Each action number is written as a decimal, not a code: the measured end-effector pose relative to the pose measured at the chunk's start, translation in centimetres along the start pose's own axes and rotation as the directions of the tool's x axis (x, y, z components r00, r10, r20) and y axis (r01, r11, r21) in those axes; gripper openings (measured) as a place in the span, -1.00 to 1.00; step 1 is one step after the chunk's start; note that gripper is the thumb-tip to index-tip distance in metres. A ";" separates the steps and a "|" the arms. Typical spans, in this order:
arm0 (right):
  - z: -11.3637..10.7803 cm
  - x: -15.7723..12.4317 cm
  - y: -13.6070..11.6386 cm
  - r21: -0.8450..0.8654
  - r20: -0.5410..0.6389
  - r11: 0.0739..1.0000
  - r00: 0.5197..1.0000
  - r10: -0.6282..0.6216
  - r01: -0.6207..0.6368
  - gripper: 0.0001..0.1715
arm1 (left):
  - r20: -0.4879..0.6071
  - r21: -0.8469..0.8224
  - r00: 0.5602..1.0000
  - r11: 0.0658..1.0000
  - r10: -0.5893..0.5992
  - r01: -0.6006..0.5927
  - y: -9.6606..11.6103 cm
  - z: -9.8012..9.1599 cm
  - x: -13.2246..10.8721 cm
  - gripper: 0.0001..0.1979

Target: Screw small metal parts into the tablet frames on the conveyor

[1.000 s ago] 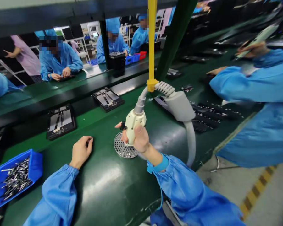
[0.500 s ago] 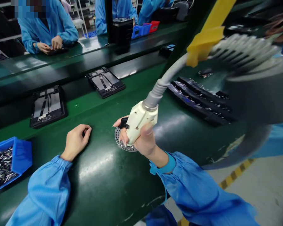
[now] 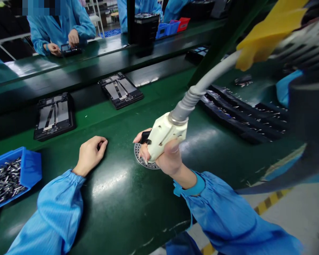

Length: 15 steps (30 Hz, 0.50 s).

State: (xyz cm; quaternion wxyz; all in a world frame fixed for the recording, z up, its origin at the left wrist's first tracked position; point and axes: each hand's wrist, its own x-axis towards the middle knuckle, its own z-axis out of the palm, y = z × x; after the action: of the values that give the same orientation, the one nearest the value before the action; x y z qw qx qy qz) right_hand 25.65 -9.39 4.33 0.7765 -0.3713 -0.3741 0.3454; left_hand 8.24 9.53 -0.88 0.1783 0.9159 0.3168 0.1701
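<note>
My right hand [image 3: 170, 159] grips a cream-coloured handpiece [image 3: 166, 134] with a thick grey hose or cable coming out of its top. A small black part, perhaps a trigger, shows by the fingers. Beneath the handpiece, a round metal plate [image 3: 138, 156] with many holes is partly hidden by the hand. My left hand [image 3: 91, 156] rests loosely curled on the green tabletop [image 3: 108, 205], with nothing visible in it. Beyond my hands lie two opened tablet-like devices, the left one [image 3: 55, 115] nearer and the right one [image 3: 121, 90] farther back.
A blue bin [image 3: 32, 168] of small metal-and-black parts stands at left. Black strips [image 3: 244, 117] with thin wires lie at right. Yellow tape [image 3: 271, 39] wraps the hose, near a blurred dark round object. Across the bench a person in blue [image 3: 77, 35] handles a dark device.
The view has shifted slightly, so most things sit a little farther right. My right hand keeps its grip; my left hand stays curled. The person opposite has raised part of the device.
</note>
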 end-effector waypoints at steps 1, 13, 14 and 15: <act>0.0 0.0 0.0 -0.005 0.041 1.000 0.999 0.020 -0.020 -0.22 | 0.005 -0.004 1.000 1.000 -0.002 0.002 0.0 -0.1 0.0 -0.70; -1.0 0.0 -2.8 0.073 -0.001 0.996 0.999 0.046 -0.046 -0.08 | 0.005 0.091 0.952 0.948 -0.307 0.305 1.7 0.1 10.3 -0.68; -1.4 0.0 -3.2 0.076 -0.003 0.997 0.999 0.032 -0.031 -0.07 | -0.016 0.093 0.936 0.932 -0.351 0.351 1.9 0.4 12.2 -0.63; -1.7 0.0 -3.3 0.081 -0.009 0.997 1.000 0.013 -0.012 -0.07 | -0.024 0.090 0.916 0.912 -0.400 0.400 2.1 0.7 14.2 -0.59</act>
State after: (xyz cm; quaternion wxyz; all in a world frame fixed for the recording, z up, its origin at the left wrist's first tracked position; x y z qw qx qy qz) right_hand 27.90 -11.54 6.36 0.7905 -0.3436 -0.3536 0.3633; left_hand 20.12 16.96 2.25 0.1658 0.8386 0.5055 0.1174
